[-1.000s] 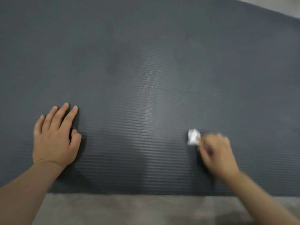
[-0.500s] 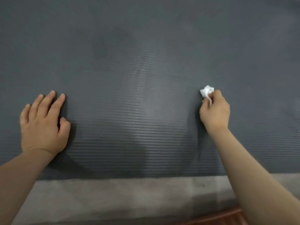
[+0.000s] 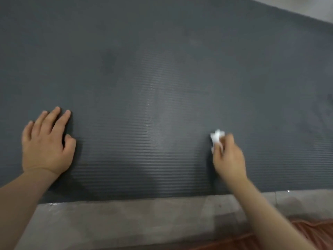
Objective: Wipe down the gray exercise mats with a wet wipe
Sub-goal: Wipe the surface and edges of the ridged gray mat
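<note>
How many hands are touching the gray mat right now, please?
2. The left hand rests flat on the gray mat at its near left; the right hand, near right, presses a crumpled white wet wipe onto it.

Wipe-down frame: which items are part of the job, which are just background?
Part of the job:
gray mat
wet wipe, crumpled, pinched in the right hand
left hand, flat on the mat

Background:
concrete floor along the mat's near edge
reddish-orange ribbed thing at bottom right, too cropped to identify
</note>
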